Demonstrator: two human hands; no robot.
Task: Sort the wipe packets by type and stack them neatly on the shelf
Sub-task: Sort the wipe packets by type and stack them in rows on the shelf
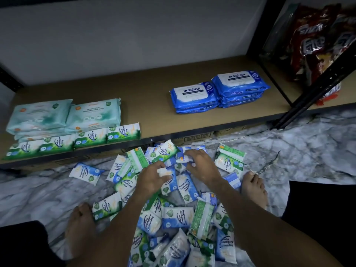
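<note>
A heap of small wipe packets [179, 216], green pine ones and blue fragrance-free ones mixed, lies on the floor between my feet. My left hand [152, 178] pinches a blue packet [167, 176] at the heap's far side. My right hand [200, 166] reaches over the heap and its fingers curl round another blue packet [182, 157]. On the wooden shelf [146, 105] a row of green pine packets [77, 140] lines the front left edge, with pale teal packs [63, 116] behind. Two stacks of blue antabax packs [217, 91] sit at the right.
My bare feet [254, 187] stand on the marbled floor on either side of the heap. A black metal upright [312, 95] leans at the shelf's right end, with red snack bags [319, 39] behind it. One blue packet [86, 173] lies apart at the left.
</note>
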